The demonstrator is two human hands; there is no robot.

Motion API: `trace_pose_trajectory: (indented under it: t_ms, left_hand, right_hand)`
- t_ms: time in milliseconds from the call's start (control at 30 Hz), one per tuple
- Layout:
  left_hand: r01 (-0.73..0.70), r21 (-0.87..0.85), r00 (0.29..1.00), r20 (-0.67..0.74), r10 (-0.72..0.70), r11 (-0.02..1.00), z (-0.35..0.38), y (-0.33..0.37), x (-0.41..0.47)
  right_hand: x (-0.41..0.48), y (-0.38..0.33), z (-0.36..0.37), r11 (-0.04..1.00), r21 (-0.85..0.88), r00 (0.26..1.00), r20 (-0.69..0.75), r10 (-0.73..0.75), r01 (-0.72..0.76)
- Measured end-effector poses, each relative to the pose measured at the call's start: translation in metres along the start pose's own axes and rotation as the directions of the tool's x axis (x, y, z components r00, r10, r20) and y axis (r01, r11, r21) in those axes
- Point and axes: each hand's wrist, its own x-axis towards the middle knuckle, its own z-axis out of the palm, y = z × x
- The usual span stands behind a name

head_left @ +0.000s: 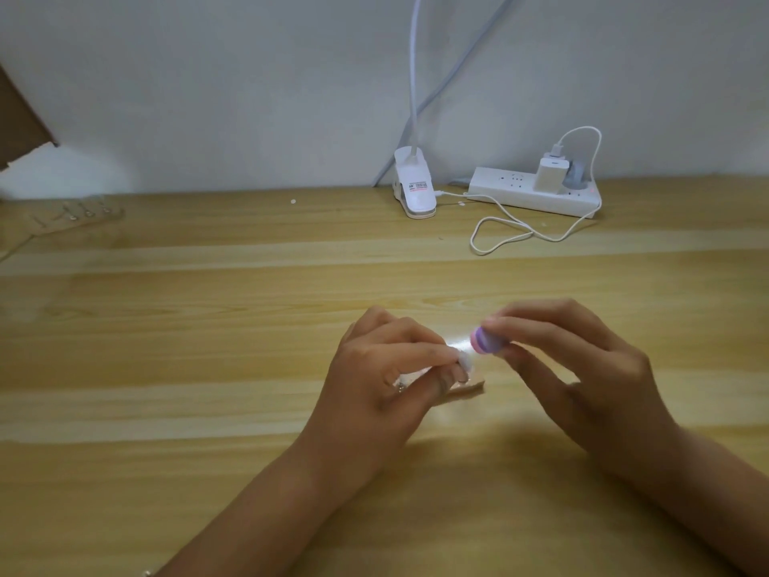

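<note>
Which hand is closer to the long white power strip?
Right. The right hand is straight in front of the long white power strip; the left hand is farther off to the left.

Small parts held above the pale wooden tabletop [166, 326]
The left hand [374, 385] pinches a small white piece [465, 361]; the right hand [582, 368] pinches a pink-and-purple round cap [484, 340] just beside it.

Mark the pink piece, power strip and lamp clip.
pink piece [482, 341]: head view, its round pink end.
power strip [493, 188]: head view, bare top face.
lamp clip [417, 192]: head view, labelled top.
</note>
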Motion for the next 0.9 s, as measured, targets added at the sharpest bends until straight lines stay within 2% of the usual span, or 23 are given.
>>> trace_pose_trajectory:
  t_ms: [100, 167, 300, 433, 600, 733, 900]
  left_hand:
    - [0.02, -0.066, 1.0, 0.011, -0.02, 0.998, 0.0, 0.0, 0.0]
    - [0.014, -0.069, 1.0, 0.025, -0.012, 0.998, -0.001, 0.001, 0.0]
    - [0.066, -0.106, 0.998, 0.023, -0.064, 0.992, 0.0, 0.001, 0.0]
    - [0.038, -0.112, 0.998, 0.046, -0.033, 0.993, 0.0, 0.002, 0.0]
    - [0.094, -0.158, 0.995, 0.031, -0.09, 0.983, 0.0, 0.0, 0.0]
    - [0.069, -0.187, 0.996, 0.071, -0.057, 0.98, -0.001, 0.002, 0.001]
    - [0.087, -0.198, 0.994, 0.078, -0.073, 0.976, 0.0, 0.001, 0.0]
  right_hand:
    - [-0.005, -0.012, 0.005, 0.994, 0.076, 0.997, 0.021, -0.074, 0.072]
    - [-0.006, -0.011, 0.006, 0.993, 0.054, 0.992, 0.064, -0.113, 0.109]
    - [0.001, -0.002, -0.001, 0.998, 0.053, 1.0, 0.012, -0.012, 0.012]
    - [-0.006, -0.012, 0.005, 0.988, 0.086, 0.99, 0.041, -0.135, 0.131]
    - [-0.001, -0.003, -0.001, 0.997, 0.065, 0.999, -0.002, -0.042, 0.043]
    - [-0.007, -0.008, 0.003, 0.992, 0.058, 0.993, 0.023, -0.112, 0.111]
    - [-0.002, -0.005, -0.001, 0.995, 0.064, 0.997, -0.02, -0.074, 0.075]
